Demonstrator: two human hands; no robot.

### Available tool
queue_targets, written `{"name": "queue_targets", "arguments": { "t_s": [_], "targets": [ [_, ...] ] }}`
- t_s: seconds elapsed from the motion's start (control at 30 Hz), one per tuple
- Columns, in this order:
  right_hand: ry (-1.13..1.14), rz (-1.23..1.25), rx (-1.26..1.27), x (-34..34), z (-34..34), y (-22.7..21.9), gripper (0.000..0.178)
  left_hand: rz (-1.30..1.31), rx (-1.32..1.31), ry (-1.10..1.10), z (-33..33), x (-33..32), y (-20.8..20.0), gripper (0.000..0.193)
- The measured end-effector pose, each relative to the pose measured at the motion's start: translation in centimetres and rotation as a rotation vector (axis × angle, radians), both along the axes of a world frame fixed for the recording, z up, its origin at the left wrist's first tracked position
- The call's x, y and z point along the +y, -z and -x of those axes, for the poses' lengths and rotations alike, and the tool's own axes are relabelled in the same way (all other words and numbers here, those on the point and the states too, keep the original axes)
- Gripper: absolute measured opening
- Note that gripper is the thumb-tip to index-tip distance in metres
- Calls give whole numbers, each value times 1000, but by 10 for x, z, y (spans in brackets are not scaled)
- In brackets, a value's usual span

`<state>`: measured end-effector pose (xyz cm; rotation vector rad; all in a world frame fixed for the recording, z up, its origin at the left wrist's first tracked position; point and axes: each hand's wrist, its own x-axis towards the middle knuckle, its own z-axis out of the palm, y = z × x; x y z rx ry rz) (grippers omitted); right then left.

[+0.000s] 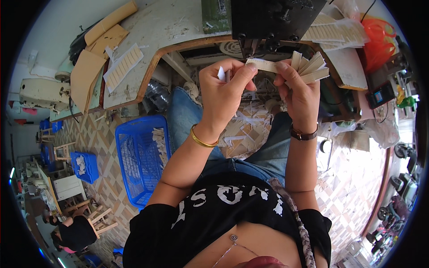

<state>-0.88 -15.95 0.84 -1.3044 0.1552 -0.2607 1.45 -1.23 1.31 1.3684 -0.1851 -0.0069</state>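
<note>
Between my two hands stretches a short cream strip (263, 65), just below the black machine head (277, 22). My left hand (227, 87) pinches its left end between thumb and finger; a small white scrap (221, 73) also shows among the fingers of that hand. The right end is pinched by my right hand (298, 91). Fanned out from the same right hand is a bundle of several similar cream strips (313, 67), sticking up and to the right. Some of my fingertips are hidden behind the strips.
A blue plastic basket (142, 196) with strips inside stands left of my legs. Brown card pieces (85, 80) and a striped sheet (125, 67) lie on the worktable (178, 27) at left. More striped sheets (339, 31) and a red plastic bag (380, 42) sit at right.
</note>
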Motion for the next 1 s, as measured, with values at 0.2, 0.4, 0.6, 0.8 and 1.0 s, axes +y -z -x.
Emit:
{"name": "queue_targets", "arguments": {
  "t_s": [0.2, 0.4, 0.6, 0.8, 1.0],
  "targets": [
    [-115, 30, 2, -3, -10, -8, 13, -58, -13, 26, -6, 7, -2, 16],
    [-180, -68, -26, -16, -8, -6, 17, 6, -57, -73, -1, 5, 2, 18],
    [-144, -33, -93, 2, -11, -5, 11, 148, -27, -141, 0, 15, 7, 16],
    [-118, -24, -133, 17, -12, -11, 8, 227, -11, -308, -14, 49, 15, 18],
    [-17, 302, -157, 20, 7, 18, 20, 6, -106, -98, 8, 54, 17, 20]
  ]
}}
